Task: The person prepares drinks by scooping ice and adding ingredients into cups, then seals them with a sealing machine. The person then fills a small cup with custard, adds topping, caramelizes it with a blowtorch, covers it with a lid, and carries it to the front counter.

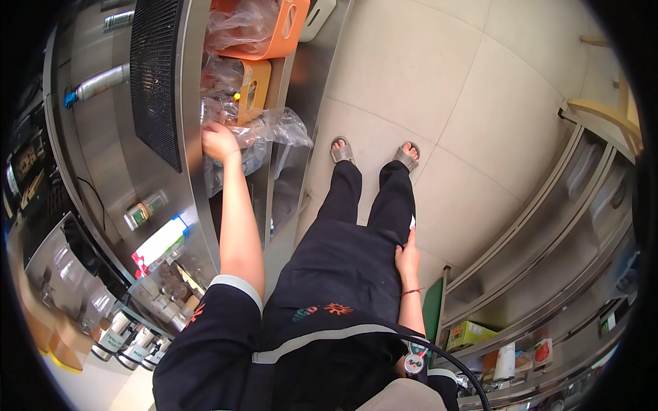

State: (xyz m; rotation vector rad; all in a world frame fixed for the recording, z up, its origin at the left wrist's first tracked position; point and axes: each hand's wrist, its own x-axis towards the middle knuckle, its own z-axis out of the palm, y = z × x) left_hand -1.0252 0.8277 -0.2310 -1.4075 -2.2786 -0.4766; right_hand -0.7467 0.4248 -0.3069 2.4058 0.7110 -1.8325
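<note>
My left hand [219, 142] reaches into the shelf under the steel counter, its fingers bent in among clear plastic bags [284, 128]. Its fingertips are hidden, so what they grip cannot be made out. Just above it in the view stands a yellow-orange basket [256, 92], with plastic-wrapped items beside it. My right hand [408, 256] hangs low by my right thigh, against the edge of the dark apron [336, 267]. Its fingers are curled, and a small white thing [412, 222] shows just past them, too small to identify.
An orange basket [286, 31] holding plastic bags is farther along the shelf. On the counter [110, 157] are a black perforated mat [156, 75], a spray can [103, 82] and a white-and-red box [161, 243]. Steel shelving [541, 253] with packages curves along the right.
</note>
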